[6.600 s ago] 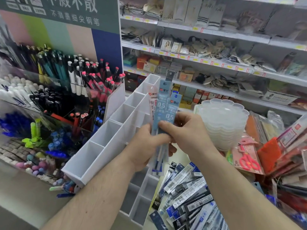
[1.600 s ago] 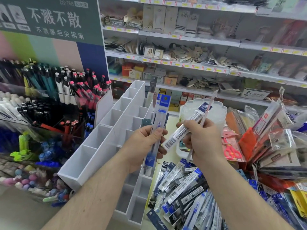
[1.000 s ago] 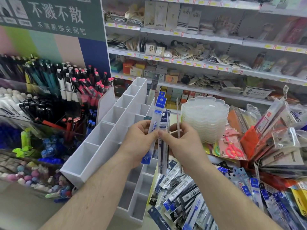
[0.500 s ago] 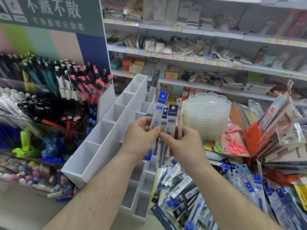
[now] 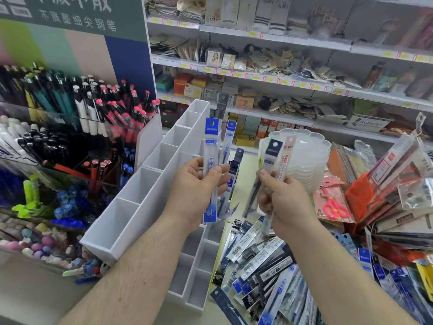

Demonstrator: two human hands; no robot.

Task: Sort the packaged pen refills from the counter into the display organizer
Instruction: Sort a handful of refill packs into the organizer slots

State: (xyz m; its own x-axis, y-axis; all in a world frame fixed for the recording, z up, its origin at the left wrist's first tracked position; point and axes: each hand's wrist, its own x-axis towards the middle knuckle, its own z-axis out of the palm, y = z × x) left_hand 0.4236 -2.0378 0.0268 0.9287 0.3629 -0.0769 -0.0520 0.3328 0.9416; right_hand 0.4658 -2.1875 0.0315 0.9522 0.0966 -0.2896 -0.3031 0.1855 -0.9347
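Setting: a stationery shop. The white display organizer [image 5: 150, 198], a stepped rack of open compartments, stands on the counter [image 5: 28, 299] and serves as the reference point here. Behind it run store shelves [image 5: 269, 78] stocked with small boxed and bagged goods. To its left, tiered pen displays [image 5: 77, 118] hold upright pens beneath a green sign with white lettering. To its right, a loose pile of packaged pen refills [image 5: 264, 268] lies on the counter, touching the organizer's lower tier. Beyond the pile stands a stack of clear scalloped trays [image 5: 307, 160], with scissors in pink packaging [image 5: 332, 205] beside it.

Hands: the left hand [image 5: 196, 195], raised in front of the organizer's upper tier, pinches a blue-headed refill pack [image 5: 210, 165] upright between thumb and fingers; further packs stand behind it. The right hand [image 5: 285, 202], above the pile and apart from the left, grips two packs [image 5: 274, 160], fingers curled round them.

Limits of view: most upper-tier compartments show no contents; the lower-tier compartments are partly hidden by the left forearm. Shelf goods are blurred and their labels unreadable. The pile and the hanging packets at far right are cut off by the frame edge.
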